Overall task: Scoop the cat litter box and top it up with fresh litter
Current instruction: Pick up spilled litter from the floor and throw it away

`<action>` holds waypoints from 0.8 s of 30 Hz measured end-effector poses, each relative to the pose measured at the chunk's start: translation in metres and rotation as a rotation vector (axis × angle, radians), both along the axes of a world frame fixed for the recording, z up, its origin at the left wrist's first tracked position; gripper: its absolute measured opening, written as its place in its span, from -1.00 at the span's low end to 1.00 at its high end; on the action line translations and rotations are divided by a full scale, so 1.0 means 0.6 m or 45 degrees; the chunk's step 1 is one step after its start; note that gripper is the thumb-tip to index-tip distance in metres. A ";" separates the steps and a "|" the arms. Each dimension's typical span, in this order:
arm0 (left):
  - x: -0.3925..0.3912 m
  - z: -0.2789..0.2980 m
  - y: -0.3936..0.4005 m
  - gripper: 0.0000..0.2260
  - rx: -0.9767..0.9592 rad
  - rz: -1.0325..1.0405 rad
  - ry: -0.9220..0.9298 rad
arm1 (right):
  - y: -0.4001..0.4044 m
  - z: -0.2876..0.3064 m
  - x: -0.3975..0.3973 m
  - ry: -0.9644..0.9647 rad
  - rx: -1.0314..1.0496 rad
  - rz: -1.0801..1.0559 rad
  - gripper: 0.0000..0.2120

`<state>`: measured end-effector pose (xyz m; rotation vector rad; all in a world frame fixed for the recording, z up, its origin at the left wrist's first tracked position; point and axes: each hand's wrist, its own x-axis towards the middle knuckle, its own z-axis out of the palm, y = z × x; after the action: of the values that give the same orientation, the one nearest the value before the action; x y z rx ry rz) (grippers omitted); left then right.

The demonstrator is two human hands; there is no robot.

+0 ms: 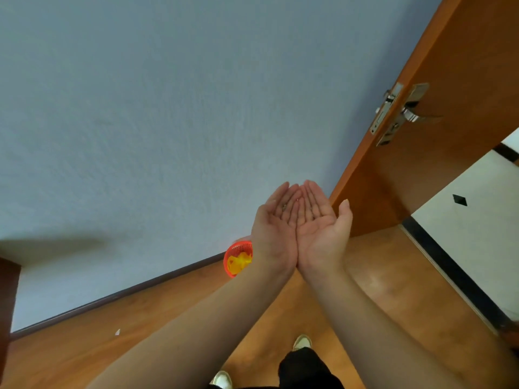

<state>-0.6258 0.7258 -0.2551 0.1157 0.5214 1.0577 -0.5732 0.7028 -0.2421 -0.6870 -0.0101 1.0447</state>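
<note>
Both hands are held out in front of the person, palms up and pressed together along their inner edges to form a shallow cup. The left hand (276,223) has its fingers straight and close together, and so does the right hand (320,223), its thumb standing apart on the right side. Neither grip holds anything; a small dark speck lies on the left fingers, possibly a grain of litter, though it is too small to tell. The 2 bare forearms run from the near edge up to the wrists.

Just left of the left wrist, on the wooden floor (134,332) against the pale blue wall (168,108), stands a red mesh basket (237,258) with something yellow inside; the wrist hides part of it. The litter box shows nowhere in the view. To the right, an orange-brown door (421,164) stands open, with a metal lever handle (412,115). A small white scrap (118,332) lies on the floor at the left. 2 light shoes (302,341) show at the near edge.
</note>
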 end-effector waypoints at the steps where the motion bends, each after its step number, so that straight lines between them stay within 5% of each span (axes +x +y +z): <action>1: 0.010 -0.005 0.013 -0.64 -0.005 0.028 0.009 | 0.014 -0.003 0.010 0.001 -0.021 0.024 -0.42; 14: 0.208 -0.035 0.195 -0.62 -0.123 0.443 0.060 | 0.225 -0.072 0.224 0.079 -0.039 0.466 -0.39; 24: 0.155 -0.134 0.240 -0.60 -0.183 0.615 0.086 | 0.285 -0.175 0.169 0.247 -0.078 0.603 -0.38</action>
<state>-0.5329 0.8698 -0.3355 -0.1084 0.7050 1.4852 -0.4718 0.8740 -0.3471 -0.6508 0.0288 1.5697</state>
